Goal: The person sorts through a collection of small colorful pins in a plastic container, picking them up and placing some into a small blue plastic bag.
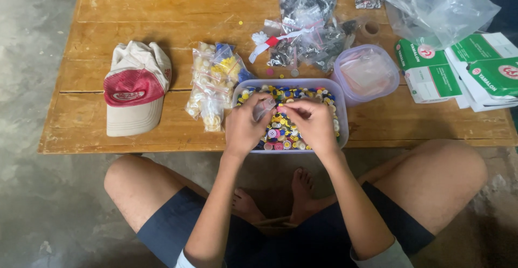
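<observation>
While I sit at the low wooden counter (162, 9), the head view shows both my hands over the clear plastic tub (342, 109) of mixed coloured buttons (286, 133) at the counter's near edge.

My left hand (245, 127) is curled, fingers bent inward, pinching a small clear plastic bag (264, 107) between thumb and fingertips just above the buttons. My right hand (313, 123) is likewise partly closed, its fingertips meeting the left hand's at the bag; whether it holds a single button there I cannot tell. Both hands hover just above the tub's contents, with the heels of the palms over its near rim.

To the left of the tub, touching it, lies a cluster of small clear bags of pale and yellow buttons (213, 84). Further left rests a red and beige cap (135, 87), well apart from the tub. Behind the tub sits a heap of bagged dark items (307, 36). Just to the right of the tub stands a round clear container (367, 73) with bags inside. At the far right lie green and white boxes (458, 68), with a large crumpled clear bag (437, 3) behind them.
</observation>
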